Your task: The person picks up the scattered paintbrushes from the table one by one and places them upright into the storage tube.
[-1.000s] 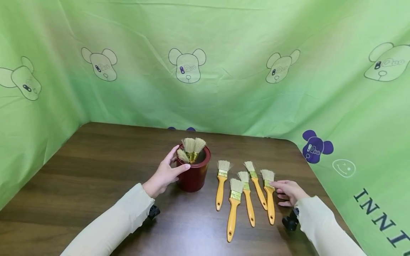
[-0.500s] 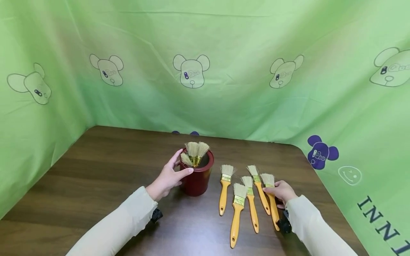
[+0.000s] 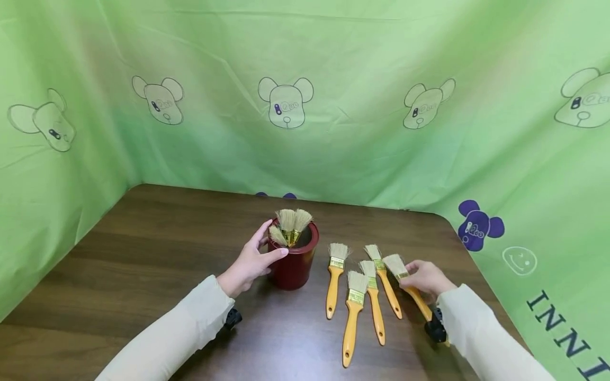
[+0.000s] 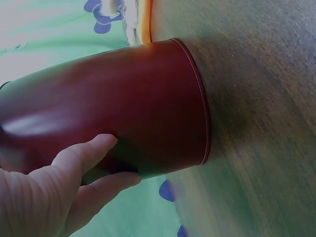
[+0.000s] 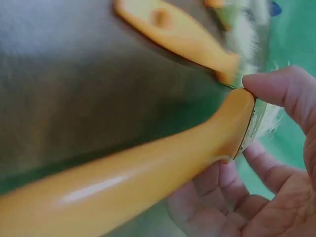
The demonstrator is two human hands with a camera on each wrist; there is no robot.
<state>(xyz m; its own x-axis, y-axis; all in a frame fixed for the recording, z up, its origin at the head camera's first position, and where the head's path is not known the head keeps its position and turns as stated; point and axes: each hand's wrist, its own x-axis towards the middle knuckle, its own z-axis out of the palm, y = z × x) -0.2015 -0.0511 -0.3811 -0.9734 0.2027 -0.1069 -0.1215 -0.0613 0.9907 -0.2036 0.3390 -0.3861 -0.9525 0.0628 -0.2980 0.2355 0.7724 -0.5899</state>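
A dark red pot [image 3: 292,271] stands upright on the table, with several paintbrushes [image 3: 287,219] in it, bristles up. My left hand [image 3: 249,264] holds the pot from the left, thumb near the front rim. In the left wrist view, fingertips [image 4: 106,141] lie against the pot's side. My right hand [image 3: 426,278] pinches a paintbrush [image 3: 394,265] at its metal band, thumb on one side and fingers on the other. Its orange handle [image 5: 123,182] slants back under the wrist, bristles pointing away to the left.
Several more paintbrushes [image 3: 350,333] with orange handles lie between the pot and my right hand, bristles toward the back. The dark wooden table [image 3: 181,227] ends at a green printed cloth [image 3: 333,148] behind and at the sides.
My right hand has closed on the rightmost paintbrush and tilted it, its handle end swinging right toward my wrist. The left hand keeps its hold on the pot.
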